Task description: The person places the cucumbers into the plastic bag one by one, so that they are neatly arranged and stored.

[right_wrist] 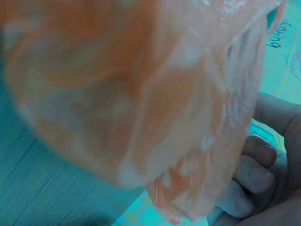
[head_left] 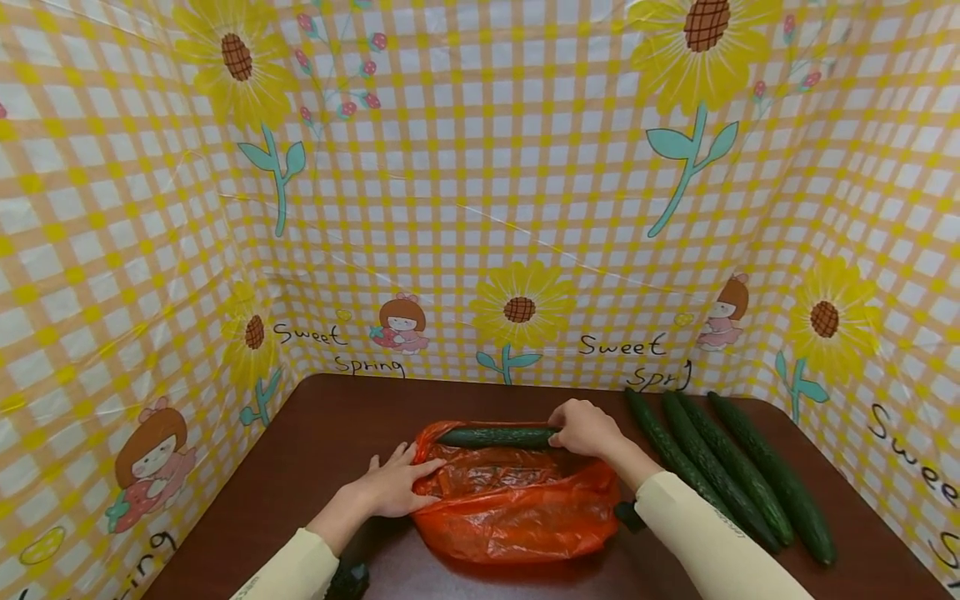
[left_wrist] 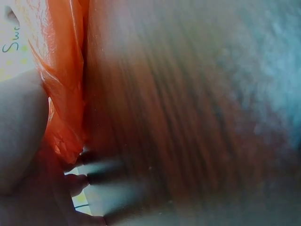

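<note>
While your left hand [head_left: 392,490] lies at the left end of the orange bag [head_left: 517,529], its fingers straight and spread against the edge, your right hand [head_left: 588,429] pinches the right end of a cucumber [head_left: 495,437] at the bag's far right side. That cucumber stretches leftward from your grip, lengthwise along the bag's far rim. Four other cucumbers [head_left: 738,473] lie to the bag's right

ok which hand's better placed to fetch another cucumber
Likely the right hand, though it grips a cucumber: the loose cucumbers lie on its side; the left hand touches the bag at its left.
</note>
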`<state>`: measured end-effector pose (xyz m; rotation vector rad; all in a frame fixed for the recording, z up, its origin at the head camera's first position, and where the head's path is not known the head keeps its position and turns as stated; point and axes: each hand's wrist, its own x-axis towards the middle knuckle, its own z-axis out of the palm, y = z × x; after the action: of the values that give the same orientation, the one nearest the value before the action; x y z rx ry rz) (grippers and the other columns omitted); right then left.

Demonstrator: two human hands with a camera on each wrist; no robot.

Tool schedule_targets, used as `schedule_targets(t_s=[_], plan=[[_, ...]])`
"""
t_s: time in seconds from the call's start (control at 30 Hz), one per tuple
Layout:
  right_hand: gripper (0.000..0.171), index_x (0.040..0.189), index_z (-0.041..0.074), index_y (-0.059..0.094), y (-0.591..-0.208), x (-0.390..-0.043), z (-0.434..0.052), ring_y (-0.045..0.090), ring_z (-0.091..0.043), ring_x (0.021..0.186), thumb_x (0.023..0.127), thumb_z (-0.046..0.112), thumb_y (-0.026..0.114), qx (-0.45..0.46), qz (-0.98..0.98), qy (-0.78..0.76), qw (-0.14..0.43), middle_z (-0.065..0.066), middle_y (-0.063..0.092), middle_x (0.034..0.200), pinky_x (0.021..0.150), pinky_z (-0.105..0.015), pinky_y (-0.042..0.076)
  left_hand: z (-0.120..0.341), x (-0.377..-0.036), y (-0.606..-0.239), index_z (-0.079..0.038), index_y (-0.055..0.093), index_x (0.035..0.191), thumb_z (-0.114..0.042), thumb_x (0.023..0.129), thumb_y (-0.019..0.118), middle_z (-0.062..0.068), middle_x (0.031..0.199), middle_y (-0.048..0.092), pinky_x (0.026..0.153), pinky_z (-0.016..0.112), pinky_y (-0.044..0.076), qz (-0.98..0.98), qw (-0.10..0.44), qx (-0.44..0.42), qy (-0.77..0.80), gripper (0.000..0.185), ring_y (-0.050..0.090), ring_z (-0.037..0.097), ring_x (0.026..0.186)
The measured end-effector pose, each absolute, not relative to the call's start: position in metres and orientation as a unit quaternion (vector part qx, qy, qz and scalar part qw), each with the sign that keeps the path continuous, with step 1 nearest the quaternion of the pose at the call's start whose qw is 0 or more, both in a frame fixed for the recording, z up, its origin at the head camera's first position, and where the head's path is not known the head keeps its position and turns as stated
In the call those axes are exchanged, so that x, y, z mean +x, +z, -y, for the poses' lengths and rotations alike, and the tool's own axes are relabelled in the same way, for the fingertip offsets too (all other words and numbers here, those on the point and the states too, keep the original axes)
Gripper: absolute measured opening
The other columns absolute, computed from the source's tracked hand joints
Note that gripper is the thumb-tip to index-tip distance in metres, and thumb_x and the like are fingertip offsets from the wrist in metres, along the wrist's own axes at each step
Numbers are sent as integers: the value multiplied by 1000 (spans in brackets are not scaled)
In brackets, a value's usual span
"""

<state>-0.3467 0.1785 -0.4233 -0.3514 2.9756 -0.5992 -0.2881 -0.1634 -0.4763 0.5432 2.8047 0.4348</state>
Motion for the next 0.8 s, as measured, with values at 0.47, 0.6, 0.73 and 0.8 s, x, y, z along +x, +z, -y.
schedule_targets(t_s=[0.47,0.6,0.73,0.8], plan=[[29,119,1,72,-406,-320,-218,69,-29,97,98,19,65,-142,-937,-317,31,-16,72,116,76,-44,56,164,-292,-473,-31,45,153,-53,94,63,19,165,25,110,78,15,-963,124,194,142,66,16,39,155],[31,122,2,71,-403,-312,-228,67,-30,101,99,21,64,-125,-933,-336,30,-17,70,120,76,-42,55,165,-292,-474,-30,45,154,-53,95,63,19,165,25,110,78,14,-962,124,195,143,65,16,39,155],[34,126,1,69,-404,-303,-240,67,-31,100,100,22,62,-110,-929,-353,28,-20,68,123,75,-42,55,165,-293,-474,-30,44,154,-53,95,62,19,165,24,111,78,13,-962,124,196,143,66,16,39,155],[35,127,1,68,-406,-299,-247,67,-31,100,100,23,62,-103,-926,-363,29,-20,68,123,76,-43,55,164,-292,-475,-30,45,154,-53,95,63,19,165,24,111,79,13,-962,125,196,145,65,16,39,155]])
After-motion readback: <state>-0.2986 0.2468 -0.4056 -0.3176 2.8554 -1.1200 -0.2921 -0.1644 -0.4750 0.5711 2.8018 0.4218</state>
